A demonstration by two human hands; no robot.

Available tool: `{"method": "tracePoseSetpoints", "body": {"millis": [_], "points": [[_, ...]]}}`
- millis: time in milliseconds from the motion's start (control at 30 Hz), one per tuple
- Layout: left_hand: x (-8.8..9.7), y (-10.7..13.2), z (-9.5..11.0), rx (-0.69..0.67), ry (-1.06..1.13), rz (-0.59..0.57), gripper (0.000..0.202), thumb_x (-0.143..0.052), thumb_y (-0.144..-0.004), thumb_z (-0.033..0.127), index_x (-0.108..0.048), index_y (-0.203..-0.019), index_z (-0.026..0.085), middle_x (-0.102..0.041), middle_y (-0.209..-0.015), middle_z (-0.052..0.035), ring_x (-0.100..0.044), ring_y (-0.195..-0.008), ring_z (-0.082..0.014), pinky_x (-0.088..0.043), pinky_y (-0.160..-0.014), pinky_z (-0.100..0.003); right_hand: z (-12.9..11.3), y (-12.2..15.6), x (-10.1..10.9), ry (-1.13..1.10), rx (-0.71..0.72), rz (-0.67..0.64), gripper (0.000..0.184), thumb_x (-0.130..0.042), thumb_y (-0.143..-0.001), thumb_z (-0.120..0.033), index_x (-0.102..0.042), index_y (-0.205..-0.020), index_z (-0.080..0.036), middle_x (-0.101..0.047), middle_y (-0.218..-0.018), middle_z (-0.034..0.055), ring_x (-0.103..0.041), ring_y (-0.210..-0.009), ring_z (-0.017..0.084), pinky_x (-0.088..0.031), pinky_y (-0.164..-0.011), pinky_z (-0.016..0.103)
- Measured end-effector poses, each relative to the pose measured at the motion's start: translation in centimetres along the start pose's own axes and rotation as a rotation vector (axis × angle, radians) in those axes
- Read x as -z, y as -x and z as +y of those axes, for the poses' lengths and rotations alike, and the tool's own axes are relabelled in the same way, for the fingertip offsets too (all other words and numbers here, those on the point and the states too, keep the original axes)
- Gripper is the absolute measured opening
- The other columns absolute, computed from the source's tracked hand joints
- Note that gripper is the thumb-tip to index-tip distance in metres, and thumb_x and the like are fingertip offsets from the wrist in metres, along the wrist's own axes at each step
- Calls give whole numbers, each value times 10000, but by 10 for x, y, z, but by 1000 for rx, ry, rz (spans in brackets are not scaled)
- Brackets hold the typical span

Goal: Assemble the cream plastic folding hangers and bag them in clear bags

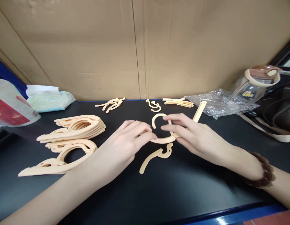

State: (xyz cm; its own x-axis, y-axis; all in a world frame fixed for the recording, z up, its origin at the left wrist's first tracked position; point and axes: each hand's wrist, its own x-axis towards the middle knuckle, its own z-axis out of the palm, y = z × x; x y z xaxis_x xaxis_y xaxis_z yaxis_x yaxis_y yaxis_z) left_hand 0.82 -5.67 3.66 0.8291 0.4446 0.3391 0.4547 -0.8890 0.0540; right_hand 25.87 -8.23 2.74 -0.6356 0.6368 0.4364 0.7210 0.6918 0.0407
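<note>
My left hand (133, 137) pinches one end of a curved arm of a beige plastic folding hanger (163, 140). Around the joint of that same hanger, the thumb and fingers of my right hand (196, 136) are closed, partly hiding it. The hanger's hook curls up between my hands, and a straight bar (199, 112) sticks up behind my right hand. Just below lies a loose curved hanger arm (148, 160), touching neither hand. To the left of my left hand are stacked folded hangers (88, 132), with more folded hangers (53, 169) in front.
Along the back of the black table (159, 193) lie loose arms (110, 104), hooks (155, 107) and straight bars (179, 102). Clear plastic wrap (215, 103) and a bottle (252, 84) stand right; a tissue pack (51, 100) and white-red container (15, 103) left. Cardboard (100, 47) rises behind.
</note>
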Motion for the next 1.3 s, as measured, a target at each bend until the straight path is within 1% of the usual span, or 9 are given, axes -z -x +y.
{"method": "tracePoseSetpoints", "body": {"millis": [200,333,467,600,700,833,933,1100,1300], "points": [[1,-2,1,30,-60,177,405,-395,-847,-48,-547,-1121,209,-587,-1150,-49,-461,-1182,-216,-366,-990,-381,-2,3,1,-106,64,27,421,-373,-901,-9,-512,-1247,-204,-538,-1312,103,-529,-1199,178,-536,-880,311],[5,-5,6,225,-31,338,416,-495,-863,64,-500,-1233,257,-514,-1278,-61,-458,-1220,-241,-367,-1036,-415,-4,3,4,-146,83,39,438,-377,-863,39,-547,-1197,-190,-548,-1303,95,-538,-1182,162,-522,-881,273],[5,-8,5,502,237,466,501,-618,-804,208,-458,-1278,249,-506,-1326,-60,-452,-1258,-261,-360,-1067,-448,-7,3,5,-160,55,54,384,-393,-895,-15,-569,-1174,-211,-551,-1300,91,-590,-1105,162,-548,-789,250],[3,-12,2,745,771,352,345,-631,-801,334,-581,-1119,210,-647,-1151,-52,-595,-1097,-248,-458,-976,-429,-6,3,5,-170,14,55,302,-398,-942,-92,-613,-1120,-206,-541,-1311,98,-608,-1077,165,-546,-859,297],[2,-14,6,836,982,210,178,-598,-806,269,-677,-950,201,-702,-1029,-43,-650,-963,-233,-530,-851,-380,-5,3,5,-161,-12,53,296,-414,-946,-110,-633,-1116,-215,-536,-1322,98,-618,-1063,169,-555,-847,310],[1,-13,12,834,1089,138,248,-594,-729,148,-711,-932,227,-699,-1070,-27,-648,-983,-225,-554,-806,-348,-5,3,4,-145,28,68,314,-415,-939,-81,-624,-1136,-209,-545,-1329,92,-570,-1162,176,-557,-827,281],[1,-10,15,833,1153,115,254,-607,-754,221,-711,-985,250,-675,-1145,-25,-630,-1047,-241,-545,-840,-368,-7,3,4,-140,76,71,365,-394,-919,-28,-605,-1159,-205,-546,-1344,90,-527,-1227,179,-551,-858,284],[3,-12,17,913,1157,164,257,-610,-829,435,-722,-939,231,-697,-1065,-31,-635,-1005,-231,-532,-790,-325,-7,2,3,-148,123,84,407,-404,-908,-12,-568,-1219,-219,-533,-1370,85,-471,-1290,189,-549,-895,319],[0,-15,11,906,1218,270,186,-651,-835,382,-710,-850,206,-711,-964,-12,-641,-935,-175,-524,-717,-237,-7,2,3,-72,87,65,475,-406,-909,-24,-475,-1331,-231,-459,-1411,109,-552,-1183,178,-547,-865,317]]}}
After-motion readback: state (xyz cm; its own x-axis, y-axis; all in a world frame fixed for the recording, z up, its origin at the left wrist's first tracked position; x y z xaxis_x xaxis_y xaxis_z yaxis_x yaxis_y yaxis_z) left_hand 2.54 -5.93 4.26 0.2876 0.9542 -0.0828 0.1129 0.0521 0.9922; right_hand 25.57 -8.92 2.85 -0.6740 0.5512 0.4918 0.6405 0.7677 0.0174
